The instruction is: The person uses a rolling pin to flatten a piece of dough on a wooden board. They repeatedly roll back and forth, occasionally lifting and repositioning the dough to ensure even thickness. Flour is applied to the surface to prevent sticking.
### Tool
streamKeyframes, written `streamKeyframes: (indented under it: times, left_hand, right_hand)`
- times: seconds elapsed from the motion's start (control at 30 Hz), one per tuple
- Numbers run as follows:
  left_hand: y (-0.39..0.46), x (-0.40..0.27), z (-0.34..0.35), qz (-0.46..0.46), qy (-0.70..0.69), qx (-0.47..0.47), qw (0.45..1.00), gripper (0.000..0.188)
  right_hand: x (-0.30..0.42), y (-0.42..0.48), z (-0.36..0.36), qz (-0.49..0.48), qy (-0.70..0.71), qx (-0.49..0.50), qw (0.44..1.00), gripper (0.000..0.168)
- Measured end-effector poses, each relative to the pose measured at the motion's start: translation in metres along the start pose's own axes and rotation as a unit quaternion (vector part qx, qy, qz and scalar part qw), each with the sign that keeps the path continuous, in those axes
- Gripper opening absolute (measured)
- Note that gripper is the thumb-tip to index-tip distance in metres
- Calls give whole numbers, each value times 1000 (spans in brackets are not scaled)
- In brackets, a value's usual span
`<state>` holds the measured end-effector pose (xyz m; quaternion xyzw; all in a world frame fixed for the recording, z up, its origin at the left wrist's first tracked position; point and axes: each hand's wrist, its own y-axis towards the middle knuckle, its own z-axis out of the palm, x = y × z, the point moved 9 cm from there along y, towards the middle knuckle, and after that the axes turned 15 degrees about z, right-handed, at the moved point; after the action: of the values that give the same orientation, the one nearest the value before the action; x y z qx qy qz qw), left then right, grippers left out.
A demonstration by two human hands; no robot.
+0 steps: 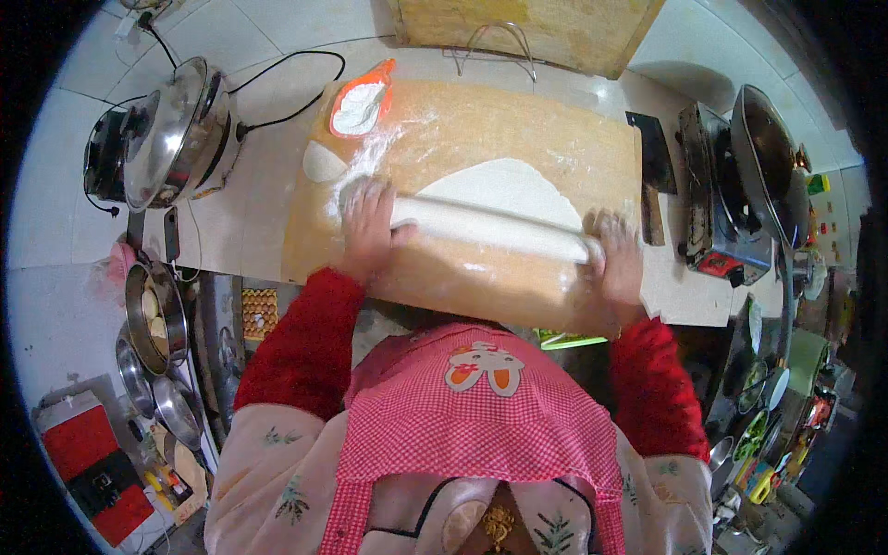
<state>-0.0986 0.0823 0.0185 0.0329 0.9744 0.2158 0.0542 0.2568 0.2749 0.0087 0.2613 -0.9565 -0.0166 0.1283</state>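
Observation:
A sheet of pale dough (503,184) lies on a floured wooden board (444,274), its near part hidden by the rolling pin. The dough is wrapped round or lies against the long whitish rolling pin (489,229); which, I cannot tell. My left hand (369,218) rests on the pin's left end, slightly blurred, thumb apart from the fingers. At the right end, my right hand (616,250) lies over the tip of the pin, also blurred. A small piece of dough (323,162) sits near the board's left edge, below an orange-rimmed container of flour (359,105).
An electric pot with a glass lid (166,139) stands at left, its black cable looping behind the board. A cleaver (652,156) lies by the board's right edge, beside a portable stove (721,201) and a large wok (766,159). A wire rack (496,52) stands behind.

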Motion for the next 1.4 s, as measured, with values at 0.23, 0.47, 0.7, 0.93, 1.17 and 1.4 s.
streamKeyframes:
  times: [0.23,0.47,0.7,0.93,1.17,1.4]
  left_hand:
    - [57,-7,9,7,-35,138,990,64]
    - [61,-22,-3,-20,-29,107,994,57]
    - [17,-71,-1,51,-26,41,997,55]
    - [-15,-91,-13,83,-57,50,994,50]
    - [20,11,15,-212,-130,93,964,49]
    - [10,34,56,-230,-238,213,919,33]
  right_hand:
    - [33,48,-9,-53,6,23,998,60]
    - [40,35,-18,18,78,38,996,51]
    - [54,-27,-3,-29,36,-15,999,44]
    - [40,-32,-5,-10,154,35,987,49]
    - [84,-30,-15,-97,60,76,991,62]
    - [90,-71,2,-149,37,29,988,59]
